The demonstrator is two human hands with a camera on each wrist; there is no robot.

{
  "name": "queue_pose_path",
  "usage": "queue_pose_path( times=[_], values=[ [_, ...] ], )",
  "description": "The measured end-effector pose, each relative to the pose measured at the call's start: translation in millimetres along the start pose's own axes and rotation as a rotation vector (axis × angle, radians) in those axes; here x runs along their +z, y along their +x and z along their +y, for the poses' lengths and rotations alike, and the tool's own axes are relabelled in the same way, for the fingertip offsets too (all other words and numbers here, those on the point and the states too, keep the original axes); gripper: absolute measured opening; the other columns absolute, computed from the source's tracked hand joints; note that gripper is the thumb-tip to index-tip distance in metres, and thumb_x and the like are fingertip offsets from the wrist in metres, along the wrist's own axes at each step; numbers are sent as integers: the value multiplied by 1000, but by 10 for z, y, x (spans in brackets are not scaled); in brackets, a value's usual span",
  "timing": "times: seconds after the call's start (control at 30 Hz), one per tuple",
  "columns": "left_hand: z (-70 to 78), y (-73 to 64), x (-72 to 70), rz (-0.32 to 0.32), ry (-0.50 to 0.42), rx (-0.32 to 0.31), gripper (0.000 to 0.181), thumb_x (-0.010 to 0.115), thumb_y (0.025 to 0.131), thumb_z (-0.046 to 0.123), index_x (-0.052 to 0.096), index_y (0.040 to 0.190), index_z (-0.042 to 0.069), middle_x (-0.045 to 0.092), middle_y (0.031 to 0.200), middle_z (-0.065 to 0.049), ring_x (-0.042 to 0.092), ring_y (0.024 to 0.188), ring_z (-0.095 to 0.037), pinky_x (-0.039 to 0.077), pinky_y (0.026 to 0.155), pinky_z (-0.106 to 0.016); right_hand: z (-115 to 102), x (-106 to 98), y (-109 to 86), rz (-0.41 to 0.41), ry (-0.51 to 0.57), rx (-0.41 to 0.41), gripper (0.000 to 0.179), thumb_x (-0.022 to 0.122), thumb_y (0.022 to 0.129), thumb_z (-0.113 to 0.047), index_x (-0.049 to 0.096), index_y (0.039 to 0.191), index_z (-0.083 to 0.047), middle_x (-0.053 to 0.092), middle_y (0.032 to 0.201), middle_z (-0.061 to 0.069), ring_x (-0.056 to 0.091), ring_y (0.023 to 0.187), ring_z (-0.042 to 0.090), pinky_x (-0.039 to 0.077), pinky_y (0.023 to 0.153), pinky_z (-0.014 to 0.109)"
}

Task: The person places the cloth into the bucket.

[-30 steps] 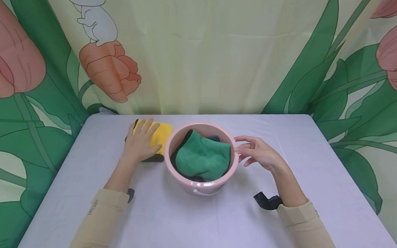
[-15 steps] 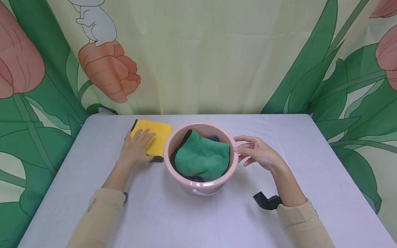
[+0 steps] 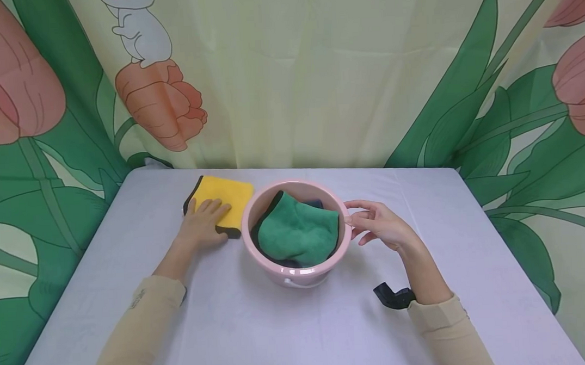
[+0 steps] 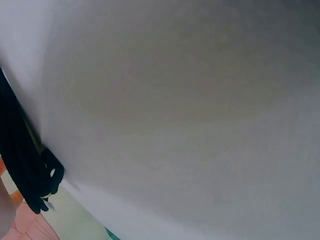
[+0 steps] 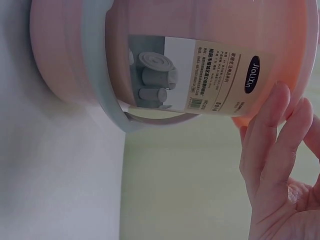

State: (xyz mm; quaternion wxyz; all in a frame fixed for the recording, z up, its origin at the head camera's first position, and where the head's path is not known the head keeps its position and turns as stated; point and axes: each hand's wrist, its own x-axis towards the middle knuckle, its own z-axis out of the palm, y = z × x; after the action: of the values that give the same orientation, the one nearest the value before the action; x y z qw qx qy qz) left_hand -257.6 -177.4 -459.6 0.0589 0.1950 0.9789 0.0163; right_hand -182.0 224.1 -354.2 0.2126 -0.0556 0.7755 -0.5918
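Observation:
A yellow cloth with dark edging [image 3: 231, 199] lies folded at the far left of the table. My left hand [image 3: 203, 224] rests on its near left part, fingers spread and fairly straight. In the left wrist view a dark cloth edge [image 4: 20, 150] shows at the left. Just right of the cloth stands a pink bucket [image 3: 301, 277], upright, holding a crumpled green cloth [image 3: 299, 231]. My right hand [image 3: 380, 225] touches the bucket's right side at the rim; the right wrist view shows its fingertips [image 5: 280, 97] against the outer wall, beside a printed label [image 5: 205, 77].
A white cloth covers the table [image 3: 289, 335]. The bucket's pale handle [image 3: 304, 284] hangs down at its front. A printed curtain [image 3: 298, 84] closes off the back and sides. A black wrist mount [image 3: 394, 297] sticks out from the right forearm.
My left hand has drawn back toward me over the yellow cloth, uncovering more of its far part. The cloth, the bucket and my right hand look unmoved.

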Motion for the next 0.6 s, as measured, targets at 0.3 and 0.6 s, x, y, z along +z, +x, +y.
queue_pose_path(
  times=[0.3, 0.6],
  values=[
    [15, 28, -23, 8, -32, 42, 67, 65, 77, 32, 40, 137, 12, 36, 140, -18, 30, 126, -39, 3, 106, -60, 5, -7, -3, 7, -9, -3, 54, 61, 88, -16, 39, 132, 4, 68, 79, 1, 66, 69, 15, 54, 56, 26],
    [39, 16, 14, 45, -70, 72, 65, 73, 76, 20, 44, 133, 10, 44, 128, -16, 37, 118, -37, 12, 107, -57, 12, -3, -6, 3, 2, -2, 54, 61, 88, -16, 38, 133, 4, 68, 78, 0, 66, 69, 15, 54, 56, 26]
  ],
)
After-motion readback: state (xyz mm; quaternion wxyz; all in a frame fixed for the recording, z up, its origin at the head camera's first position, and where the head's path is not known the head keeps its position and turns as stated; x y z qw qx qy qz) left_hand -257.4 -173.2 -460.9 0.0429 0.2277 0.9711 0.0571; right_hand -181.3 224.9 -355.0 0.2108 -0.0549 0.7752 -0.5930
